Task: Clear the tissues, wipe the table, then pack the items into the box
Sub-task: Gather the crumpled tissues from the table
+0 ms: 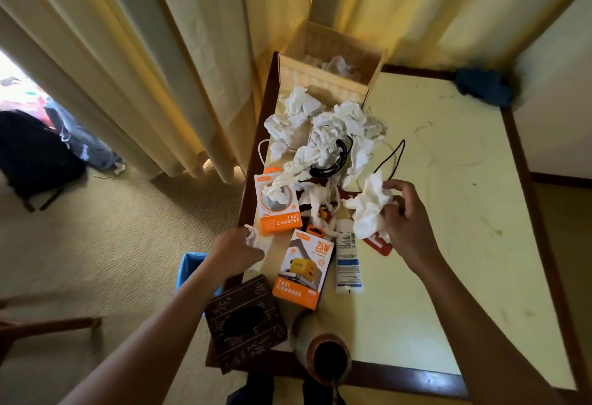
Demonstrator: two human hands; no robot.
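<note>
Tissues heap the desk over a black cable; right hand fingers pinch one wad, left hand fingers curl round a scrap. Grabbing more could drag the tangled cable along.

This looks like a room in a home, maybe a bedroom or a sitting room. Long yellow curtains hang down to a soft tan carpet, and a dark backpack lies on the floor by the gap in them. A small table with a dark wood edge stands next to the curtains, and on it are everyday things: crumpled tissues, a carved wooden tissue box, a woven box, two phone charger packs, a tube of cream and a clay pot.
</note>
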